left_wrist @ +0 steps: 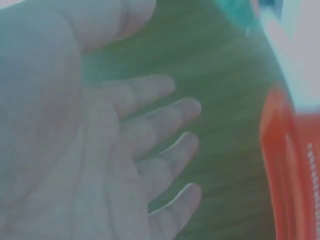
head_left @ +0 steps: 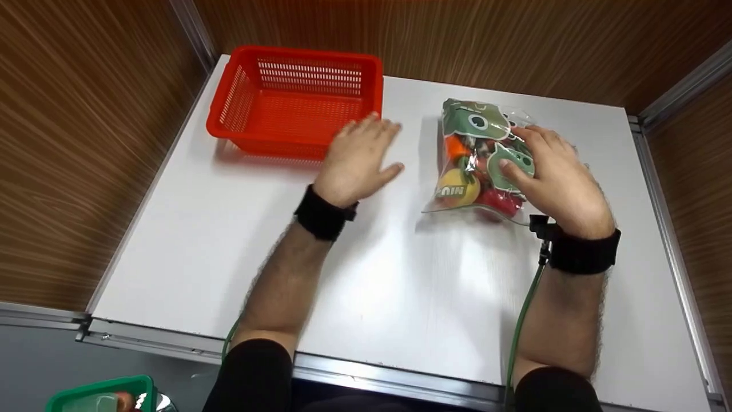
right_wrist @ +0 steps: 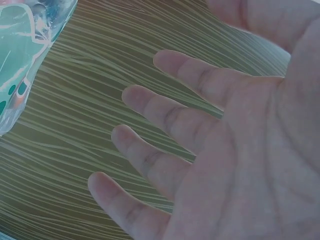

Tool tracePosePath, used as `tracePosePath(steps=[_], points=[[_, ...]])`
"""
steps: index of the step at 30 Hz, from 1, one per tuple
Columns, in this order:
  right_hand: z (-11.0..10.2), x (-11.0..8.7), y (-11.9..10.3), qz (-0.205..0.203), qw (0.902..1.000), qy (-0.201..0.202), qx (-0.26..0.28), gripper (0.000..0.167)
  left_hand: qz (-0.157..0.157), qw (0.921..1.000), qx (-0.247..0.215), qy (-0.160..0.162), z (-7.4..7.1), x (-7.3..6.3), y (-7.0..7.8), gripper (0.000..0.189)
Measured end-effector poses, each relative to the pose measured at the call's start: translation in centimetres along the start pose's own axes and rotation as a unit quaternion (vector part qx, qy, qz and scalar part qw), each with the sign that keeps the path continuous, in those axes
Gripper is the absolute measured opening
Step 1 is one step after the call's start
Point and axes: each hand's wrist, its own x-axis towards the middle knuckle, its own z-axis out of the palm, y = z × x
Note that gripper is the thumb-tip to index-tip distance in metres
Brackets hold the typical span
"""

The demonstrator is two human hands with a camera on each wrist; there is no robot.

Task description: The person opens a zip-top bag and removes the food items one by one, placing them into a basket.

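Observation:
A clear zip bag (head_left: 483, 166) printed with green cartoon faces lies at the back right of the white table, packed with colourful items, among them a yellow round one and a red one. My right hand (head_left: 557, 177) is over the bag's right side in the head view; in the right wrist view its spread fingers (right_wrist: 150, 107) hold nothing and the bag shows beyond them. My left hand (head_left: 357, 160), fingers extended and nothing in the palm, is at the near right corner of a red plastic basket (head_left: 297, 140). The left wrist view shows that palm bare.
The white table (head_left: 389, 297) has wood-grain panels (head_left: 446, 46) behind it and at both sides. Below its front left edge stands a green basket (head_left: 146, 380) with a reddish round item in it. Green cables (head_left: 523, 309) run along both forearms.

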Motion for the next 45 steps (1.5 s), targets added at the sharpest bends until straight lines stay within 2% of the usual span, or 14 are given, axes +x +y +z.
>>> tracePosePath(steps=[5,8,11,14,20,25,29,32,35,39,42,45], points=[[0.0,-0.2,0.2,-0.001,1.0,0.002,0.003,0.078,0.061,0.9941,0.06,-0.067,3.1,1.2,3.8,0.082],[-0.1,-0.3,0.2,0.002,1.0,0.0,0.003,0.078,0.081,0.9891,0.083,-0.091,5.1,1.8,5.3,0.075],[-0.1,-0.3,0.3,0.002,1.0,0.001,0.003,0.078,0.09,0.9854,0.107,-0.097,6.8,2.1,6.2,0.066],[-0.1,-0.3,0.3,0.0,1.0,0.002,0.004,0.077,0.095,0.9846,0.119,-0.086,8.0,2.3,6.8,0.055],[0.2,-0.2,0.2,-0.002,1.0,-0.003,0.005,0.078,0.097,0.9863,0.131,-0.026,9.0,2.5,6.9,0.036],[0.6,0.0,-0.2,-0.01,0.9999,-0.002,0.002,0.077,0.111,0.9864,0.117,0.031,8.3,2.6,6.5,0.037],[1.3,0.2,-0.8,-0.03,0.9995,0.003,-0.01,0.059,0.108,0.9892,0.07,0.071,7.2,2.8,6.0,0.035],[2.1,0.3,-1.4,-0.044,0.9986,-0.001,-0.028,0.038,0.091,0.9909,0.036,0.093,6.3,3.0,5.7,0.035],[2.9,0.7,-2.0,-0.045,0.9979,-0.015,-0.043,0.028,0.076,0.9901,0.009,0.118,5.6,3.1,5.4,0.036],[3.9,1.3,-2.6,-0.029,0.9974,-0.036,-0.056,0.03,0.072,0.9836,-0.023,0.163,5.0,3.1,5.0,0.033],[4.4,1.6,-2.8,-0.015,0.9961,-0.05,-0.071,0.031,0.075,0.9745,-0.042,0.207,4.7,3.0,4.7,0.031],[4.8,1.9,-2.9,-0.016,0.9938,-0.064,-0.09,0.023,0.074,0.9648,-0.053,0.247,4.4,2.9,4.2,0.032]])
